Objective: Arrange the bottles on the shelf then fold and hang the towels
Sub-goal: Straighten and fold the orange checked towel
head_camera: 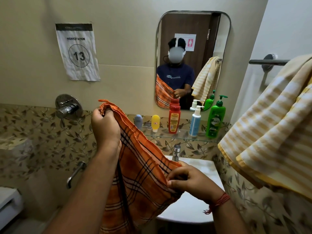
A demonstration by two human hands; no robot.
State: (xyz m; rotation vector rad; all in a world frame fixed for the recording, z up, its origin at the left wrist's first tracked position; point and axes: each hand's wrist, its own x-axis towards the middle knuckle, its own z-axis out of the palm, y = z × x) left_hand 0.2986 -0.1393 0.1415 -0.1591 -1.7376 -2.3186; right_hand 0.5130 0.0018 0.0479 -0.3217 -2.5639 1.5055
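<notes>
Orange plaid towel (140, 174) held up over the sink (199, 168).
Left hand (104, 127) grips its top corner; right hand (190, 181) pinches the lower edge.

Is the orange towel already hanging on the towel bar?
No, both hands, left hand and right hand, hold the orange towel above the sink.

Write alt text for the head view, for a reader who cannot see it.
Two hands hold an orange checked towel over a sink: the left hand grips its top corner, the right hand pinches a lower edge. Five bottles stand on a glass shelf; a yellow striped towel hangs at right.
</notes>
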